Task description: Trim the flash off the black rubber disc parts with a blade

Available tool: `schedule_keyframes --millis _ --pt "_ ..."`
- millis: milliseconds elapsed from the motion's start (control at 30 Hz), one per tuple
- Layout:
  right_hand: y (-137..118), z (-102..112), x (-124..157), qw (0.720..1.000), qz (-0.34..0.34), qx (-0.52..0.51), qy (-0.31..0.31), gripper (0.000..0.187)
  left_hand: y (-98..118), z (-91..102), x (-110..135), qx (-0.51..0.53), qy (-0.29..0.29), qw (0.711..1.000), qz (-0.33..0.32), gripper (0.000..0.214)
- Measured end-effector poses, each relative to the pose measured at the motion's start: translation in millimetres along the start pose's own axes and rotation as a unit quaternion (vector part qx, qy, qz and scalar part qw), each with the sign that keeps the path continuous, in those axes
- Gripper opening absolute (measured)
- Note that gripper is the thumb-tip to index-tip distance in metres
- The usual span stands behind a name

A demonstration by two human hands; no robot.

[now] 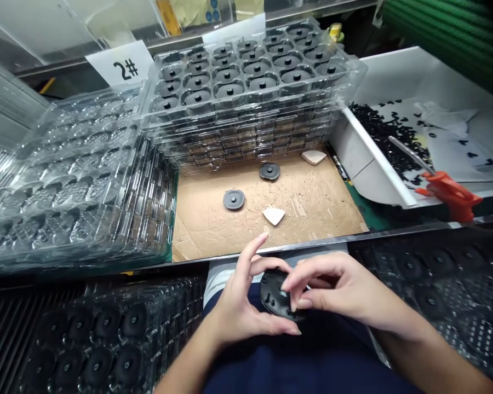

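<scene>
Above my lap, my left hand (246, 301) grips a black rounded plastic disc (270, 290) by its rim, thumb below and fingers above, with the index finger raised. Small pegs stand up from the disc's face. My right hand (332, 287) is pinched over the disc's right side, its fingertips touching or very near the face. Whatever it pinches is too small and covered to make out. On the cardboard (201, 230) in front lie a dark disc with a centre stud (234, 200), a second such disc (269, 171) and two pale wedge-shaped pieces, the nearer wedge (274, 215) and the farther wedge (313, 157).
Stacked clear trays (246, 117) with dark discs stand behind the cardboard; more clear trays (66, 186) rise at left. A white bin (378, 158) of small black parts (388, 131) and an orange-handled tool (452, 191) are at right. Disc-filled trays (94, 345) sit low left.
</scene>
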State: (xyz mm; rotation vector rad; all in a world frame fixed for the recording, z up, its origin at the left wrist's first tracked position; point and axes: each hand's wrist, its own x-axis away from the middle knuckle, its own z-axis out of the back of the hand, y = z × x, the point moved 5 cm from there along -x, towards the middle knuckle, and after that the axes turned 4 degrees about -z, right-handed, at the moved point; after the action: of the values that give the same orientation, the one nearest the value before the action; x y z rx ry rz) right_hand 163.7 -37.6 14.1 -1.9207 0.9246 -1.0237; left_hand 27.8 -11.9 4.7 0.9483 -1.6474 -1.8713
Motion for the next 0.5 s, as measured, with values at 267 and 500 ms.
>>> schedule_keyframes --millis 267,500 --pt "11 14 -12 0.997 -0.045 -0.019 0.058 0.012 -10 9.3 -8 -0.031 0.025 0.999 -0.003 0.102" --pt "9 46 -10 0.977 0.037 0.081 0.192 0.013 -18 13.0 -27 -0.081 0.036 0.996 -0.025 0.101"
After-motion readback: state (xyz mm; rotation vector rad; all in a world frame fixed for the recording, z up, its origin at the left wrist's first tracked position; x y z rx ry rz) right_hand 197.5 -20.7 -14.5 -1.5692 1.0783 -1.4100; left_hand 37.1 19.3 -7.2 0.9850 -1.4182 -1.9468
